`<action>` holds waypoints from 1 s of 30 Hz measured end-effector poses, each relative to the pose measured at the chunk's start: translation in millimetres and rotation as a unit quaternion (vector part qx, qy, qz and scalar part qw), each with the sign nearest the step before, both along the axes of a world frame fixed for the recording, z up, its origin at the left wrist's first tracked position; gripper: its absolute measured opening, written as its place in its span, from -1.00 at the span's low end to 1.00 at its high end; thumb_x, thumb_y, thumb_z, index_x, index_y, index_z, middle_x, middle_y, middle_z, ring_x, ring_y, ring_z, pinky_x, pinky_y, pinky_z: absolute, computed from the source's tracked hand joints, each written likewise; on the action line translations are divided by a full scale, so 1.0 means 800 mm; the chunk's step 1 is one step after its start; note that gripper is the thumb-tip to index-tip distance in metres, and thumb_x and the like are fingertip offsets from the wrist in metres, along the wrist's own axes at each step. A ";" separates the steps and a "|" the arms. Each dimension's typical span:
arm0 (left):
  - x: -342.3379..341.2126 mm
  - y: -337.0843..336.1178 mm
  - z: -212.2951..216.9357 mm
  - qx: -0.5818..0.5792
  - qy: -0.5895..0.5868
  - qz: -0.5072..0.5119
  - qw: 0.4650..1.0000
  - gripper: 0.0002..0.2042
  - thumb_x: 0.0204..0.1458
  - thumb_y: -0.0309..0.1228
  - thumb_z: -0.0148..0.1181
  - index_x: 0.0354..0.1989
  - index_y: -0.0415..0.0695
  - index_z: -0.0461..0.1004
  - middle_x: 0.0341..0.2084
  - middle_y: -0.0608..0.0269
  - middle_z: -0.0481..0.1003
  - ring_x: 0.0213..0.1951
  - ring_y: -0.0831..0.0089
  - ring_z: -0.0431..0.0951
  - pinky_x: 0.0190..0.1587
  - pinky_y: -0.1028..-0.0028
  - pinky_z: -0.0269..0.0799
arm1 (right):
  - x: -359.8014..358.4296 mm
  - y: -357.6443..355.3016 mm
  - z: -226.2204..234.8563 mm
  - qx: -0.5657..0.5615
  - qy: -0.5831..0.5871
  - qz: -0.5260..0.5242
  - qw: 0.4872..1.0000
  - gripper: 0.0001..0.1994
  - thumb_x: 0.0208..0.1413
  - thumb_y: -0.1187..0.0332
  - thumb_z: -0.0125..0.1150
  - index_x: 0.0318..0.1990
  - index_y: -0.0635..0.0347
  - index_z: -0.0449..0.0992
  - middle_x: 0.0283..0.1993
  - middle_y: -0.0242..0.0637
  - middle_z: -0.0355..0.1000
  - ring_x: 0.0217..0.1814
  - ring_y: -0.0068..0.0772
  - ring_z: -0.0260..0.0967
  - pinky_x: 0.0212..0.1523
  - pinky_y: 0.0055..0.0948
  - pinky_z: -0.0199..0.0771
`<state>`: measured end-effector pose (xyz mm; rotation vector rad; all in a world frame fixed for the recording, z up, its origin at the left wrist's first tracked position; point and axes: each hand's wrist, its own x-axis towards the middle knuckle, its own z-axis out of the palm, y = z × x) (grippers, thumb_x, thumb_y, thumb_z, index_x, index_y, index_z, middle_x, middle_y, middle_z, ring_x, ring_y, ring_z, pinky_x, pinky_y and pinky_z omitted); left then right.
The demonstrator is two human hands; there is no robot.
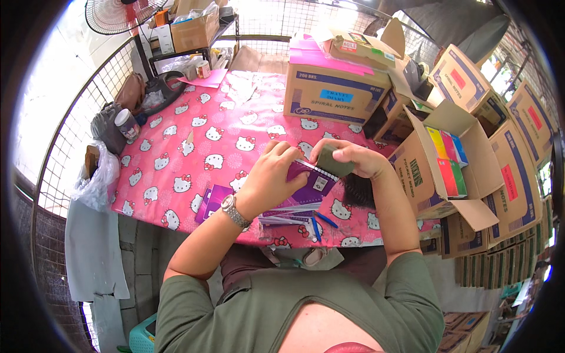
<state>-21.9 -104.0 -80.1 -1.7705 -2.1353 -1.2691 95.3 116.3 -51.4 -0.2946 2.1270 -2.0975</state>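
My left hand (272, 176) grips a purple spiral notebook (307, 192), its thumb lying on the cover. The white coil runs along the notebook's upper edge. Pinched in my right hand (360, 159) is a flat, dark olive-green piece (331, 161), held against the coil; its exact kind is unclear. Beneath the held notebook lies a stack of purple notebooks (288, 215). More purple notebooks (213, 201) lie to the left, partly behind my left wrist. Two blue pens (326, 220) rest by the stack's right side. A black bristly thing (358, 190) sits under my right forearm.
A pink patterned cloth (229, 141) covers the table. A large carton (335, 88) stands at the back, and an open carton (421, 170) of colourful packs at the right. More cartons (515, 176) are stacked beyond. A jar (126, 124), bags (106, 176) and a fan (125, 15) line the left.
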 end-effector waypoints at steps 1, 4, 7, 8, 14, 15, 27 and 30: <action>0.001 0.000 0.000 0.000 -0.004 0.000 1.000 -0.70 -0.10 -0.39 0.36 -0.19 -0.20 0.49 -0.27 0.10 0.45 -0.07 0.09 0.41 0.02 0.19 0.40 | -0.001 0.000 -0.002 0.043 -0.003 -0.016 0.999 -0.37 0.06 -0.17 0.12 -0.05 0.31 0.49 0.03 -0.18 0.36 0.08 -0.34 0.35 0.10 -0.39 0.33; 0.004 0.000 0.004 -0.016 -0.005 0.000 1.000 -0.71 -0.09 -0.37 0.38 -0.22 -0.20 0.50 -0.28 0.11 0.45 -0.08 0.10 0.42 -0.01 0.19 0.41 | -0.006 -0.003 -0.004 -0.077 0.014 0.034 0.996 -0.34 0.04 -0.20 0.12 -0.07 0.33 0.50 0.04 -0.14 0.36 0.08 -0.31 0.35 0.11 -0.37 0.34; 0.004 -0.001 0.002 -0.013 -0.008 0.011 1.000 -0.71 -0.08 -0.34 0.40 -0.23 -0.20 0.50 -0.30 0.13 0.46 -0.09 0.10 0.42 -0.02 0.19 0.42 | 0.000 0.003 0.004 -0.050 0.036 0.010 0.998 -0.38 0.05 -0.12 0.19 -0.01 0.34 0.49 0.04 -0.19 0.41 0.09 -0.38 0.39 0.12 -0.40 0.37; 0.004 -0.002 0.000 -0.008 -0.010 0.017 1.000 -0.71 -0.07 -0.33 0.40 -0.23 -0.19 0.51 -0.30 0.13 0.46 -0.09 0.10 0.42 -0.03 0.18 0.42 | 0.001 0.007 0.005 -0.049 0.066 0.011 0.997 -0.40 0.07 -0.08 0.22 0.01 0.34 0.48 0.04 -0.22 0.44 0.09 -0.42 0.41 0.13 -0.42 0.37; 0.015 0.004 0.000 0.001 -0.001 0.055 0.999 -0.70 -0.06 -0.31 0.41 -0.21 -0.18 0.52 -0.30 0.13 0.47 -0.09 0.09 0.42 -0.01 0.19 0.42 | 0.038 0.144 -0.155 0.568 -0.159 -0.492 0.640 -0.37 -0.09 -0.15 0.42 0.03 0.10 0.55 0.19 0.06 0.34 0.23 0.16 0.31 0.23 -0.04 0.33; 0.018 0.007 0.001 0.011 -0.001 0.055 0.998 -0.71 -0.06 -0.32 0.41 -0.20 -0.18 0.53 -0.30 0.13 0.47 -0.09 0.09 0.42 0.00 0.19 0.41 | 0.064 0.166 -0.187 0.591 -0.215 -0.485 0.607 -0.27 -0.12 -0.14 0.44 0.20 0.01 0.46 0.27 0.05 0.28 0.33 0.26 0.19 0.29 0.06 0.29; 0.039 0.015 -0.007 0.057 0.009 0.092 0.994 -0.80 -0.09 -0.36 0.43 -0.31 -0.14 0.60 -0.35 0.17 0.49 -0.12 0.12 0.42 -0.05 0.19 0.39 | 0.042 -0.052 0.054 0.449 0.082 -0.140 0.879 -0.72 0.15 0.25 0.32 -0.10 0.25 0.55 -0.20 -0.10 0.57 -0.14 -0.23 0.56 -0.08 -0.31 0.53; 0.038 0.018 -0.011 0.070 0.019 0.098 0.993 -0.82 -0.08 -0.35 0.43 -0.34 -0.14 0.59 -0.38 0.19 0.49 -0.15 0.12 0.43 -0.06 0.20 0.39 | 0.037 -0.075 0.043 0.478 0.122 -0.207 0.845 -0.84 0.12 0.34 0.27 -0.25 0.24 0.53 -0.29 -0.11 0.53 -0.18 -0.03 0.52 -0.15 -0.16 0.50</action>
